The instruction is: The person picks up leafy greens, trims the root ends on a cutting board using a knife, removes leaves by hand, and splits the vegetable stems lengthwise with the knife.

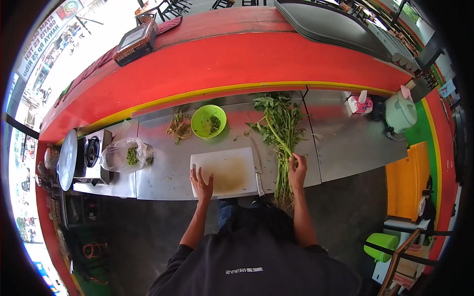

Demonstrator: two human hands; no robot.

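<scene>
My left hand (202,183) lies with spread fingers on the left edge of a white cutting board (224,160) that has a brownish stain. On a pile of leafy green stems (284,143), my right hand (297,170) has its fingers closed around some stalks. The roots point toward me. Between the board and the greens lies a knife (258,172), handle toward me. Behind the board, a green bowl (201,123) contains chopped greens. Beside it is a small heap of trimmed roots (178,127).
A clear plastic bag (118,157) with greens lies left, beside a gas stove (92,153) and a large metal lid (66,160). A tissue pack (360,104) and a pale green appliance (400,112) stand right. A red ledge (222,59) runs behind the steel counter (345,148).
</scene>
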